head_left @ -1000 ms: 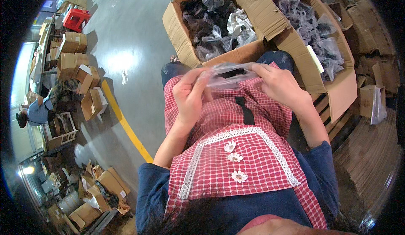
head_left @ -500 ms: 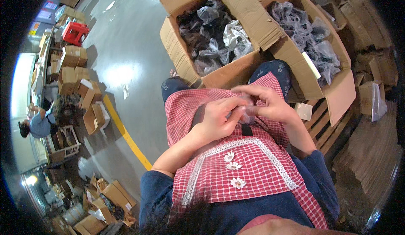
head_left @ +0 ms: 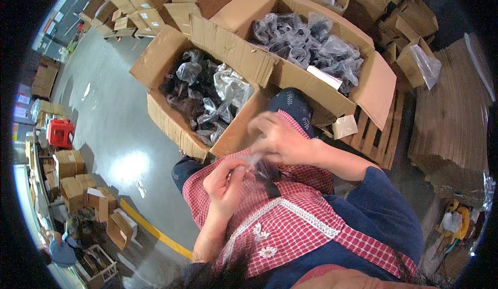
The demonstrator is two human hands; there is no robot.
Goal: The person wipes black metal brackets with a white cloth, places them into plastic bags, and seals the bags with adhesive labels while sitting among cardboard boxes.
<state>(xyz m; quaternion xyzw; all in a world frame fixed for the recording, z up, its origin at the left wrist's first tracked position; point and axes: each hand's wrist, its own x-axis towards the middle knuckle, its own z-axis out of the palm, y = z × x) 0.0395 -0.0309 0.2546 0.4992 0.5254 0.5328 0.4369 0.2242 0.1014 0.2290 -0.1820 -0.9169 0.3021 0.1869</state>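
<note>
Over my lap, my left hand (head_left: pixel 224 186) pinches a small clear plastic bag (head_left: pixel 254 160) between thumb and fingertips. My right hand (head_left: pixel 284 143) is just right of the bag, fingers bent and smeared by motion; whether it grips the bag is unclear. Something dark shows below the bag, too blurred to name. Beyond my knees stands an open cardboard box (head_left: pixel 238 139) holding dark items in clear plastic bags (head_left: pixel 209 114). A second open box (head_left: pixel 377 89), to its right, is filled with similar grey bagged pieces (head_left: pixel 298 43). A white strip (head_left: pixel 324 78) lies at its near edge.
A wooden pallet (head_left: pixel 381 133) is under the right box. Stacked flat cardboard (head_left: pixel 448 123) rises at the right. At the left are a yellow floor line (head_left: pixel 153 229), a red stool (head_left: pixel 60 132), several cartons (head_left: pixel 78 188) and another person (head_left: pixel 62 250).
My view has turned to the right, so the boxes appear further left. My hands, close together before, have moved apart, with the right one raised toward the left box.
</note>
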